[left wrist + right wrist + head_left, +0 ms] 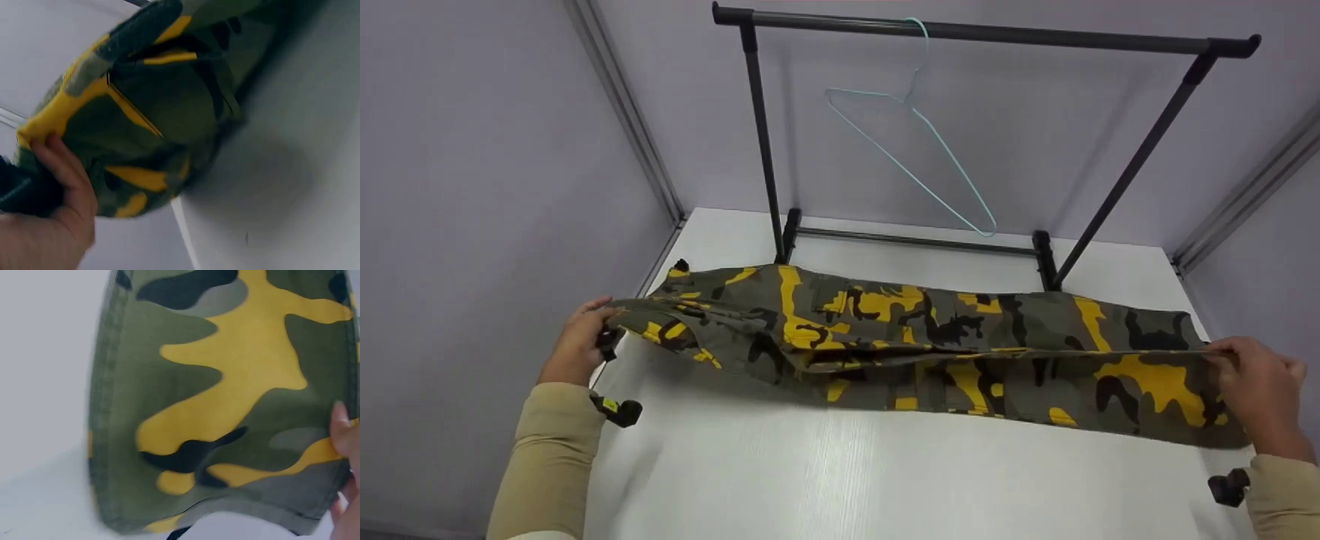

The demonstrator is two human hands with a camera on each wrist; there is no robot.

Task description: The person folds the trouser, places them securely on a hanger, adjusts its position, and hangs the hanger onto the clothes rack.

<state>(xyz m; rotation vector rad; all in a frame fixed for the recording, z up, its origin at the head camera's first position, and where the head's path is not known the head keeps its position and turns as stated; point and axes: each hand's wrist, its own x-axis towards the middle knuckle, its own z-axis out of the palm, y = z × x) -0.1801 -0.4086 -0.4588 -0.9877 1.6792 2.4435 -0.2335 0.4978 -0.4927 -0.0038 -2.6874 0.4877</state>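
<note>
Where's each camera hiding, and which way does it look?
Head: on the head, looking forward and down at camouflage trousers and a rack; left hand, right hand and sleeves show.
Left wrist: worn there, facing the trousers; part of the left hand shows.
Right wrist: worn there, facing one end of the trousers; part of the right hand shows.
Both wrist views share the trousers.

From here I see a white worktop (735, 480) enclosed by pale lilac-grey walls (472, 187) at its left, far and right edges. Grey metal strips (622, 101) rise from both far corners. A dark clothes rack (1035, 34) stands along the far edge; light (840, 465) streaks the near half.
</note>
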